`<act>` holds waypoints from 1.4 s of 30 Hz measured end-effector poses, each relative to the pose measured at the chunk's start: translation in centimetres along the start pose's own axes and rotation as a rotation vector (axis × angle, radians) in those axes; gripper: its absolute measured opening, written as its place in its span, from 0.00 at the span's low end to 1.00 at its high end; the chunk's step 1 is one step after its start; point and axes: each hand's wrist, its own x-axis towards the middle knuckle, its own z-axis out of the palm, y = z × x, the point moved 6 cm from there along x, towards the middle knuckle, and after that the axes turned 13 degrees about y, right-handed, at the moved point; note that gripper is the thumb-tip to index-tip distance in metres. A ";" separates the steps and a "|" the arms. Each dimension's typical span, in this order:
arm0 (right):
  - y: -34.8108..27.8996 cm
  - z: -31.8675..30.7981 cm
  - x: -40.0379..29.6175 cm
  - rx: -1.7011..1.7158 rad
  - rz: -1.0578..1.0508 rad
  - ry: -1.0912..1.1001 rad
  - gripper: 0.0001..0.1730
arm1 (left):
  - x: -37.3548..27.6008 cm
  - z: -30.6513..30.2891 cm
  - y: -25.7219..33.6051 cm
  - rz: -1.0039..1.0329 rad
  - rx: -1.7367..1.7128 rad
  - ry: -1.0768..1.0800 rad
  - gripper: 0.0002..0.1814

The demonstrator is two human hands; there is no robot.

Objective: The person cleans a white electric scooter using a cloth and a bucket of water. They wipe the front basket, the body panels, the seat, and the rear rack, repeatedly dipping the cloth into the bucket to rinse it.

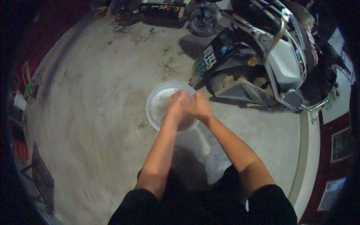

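A round, pale plastic tub point(150, 115) stands on the concrete floor in front of me. Whitish, foamy-looking content point(160, 102) shows inside it, left of my hands. Over the tub's right half, my left hand point(177, 102) and my right hand point(201, 105) are drawn together, with fingers curled and knuckles almost touching. Both hands are blurred, and whether anything is held between them cannot be made out. My forearms hide the near right part of the tub's rim.
A motorcycle with chrome guard bars point(277, 39) stands close by on the right. Beyond the tub, another wheel point(204, 21) sits near a dark box-like object point(163, 12). A white container point(20, 100) is at the far left. A pale ledge point(309, 152) borders the concrete floor point(92, 112).
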 end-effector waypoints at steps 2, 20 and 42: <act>2.1 -1.2 -0.2 0.427 0.321 -0.179 0.21 | -1.5 1.1 0.1 -0.096 -0.093 -0.028 0.15; 17.3 -11.9 -2.7 1.438 0.941 0.625 0.12 | -8.4 9.5 -8.8 -0.349 0.162 -0.688 0.27; 23.2 -29.2 -0.6 2.404 0.532 0.362 0.32 | -22.1 39.2 2.1 0.949 0.718 -0.805 0.13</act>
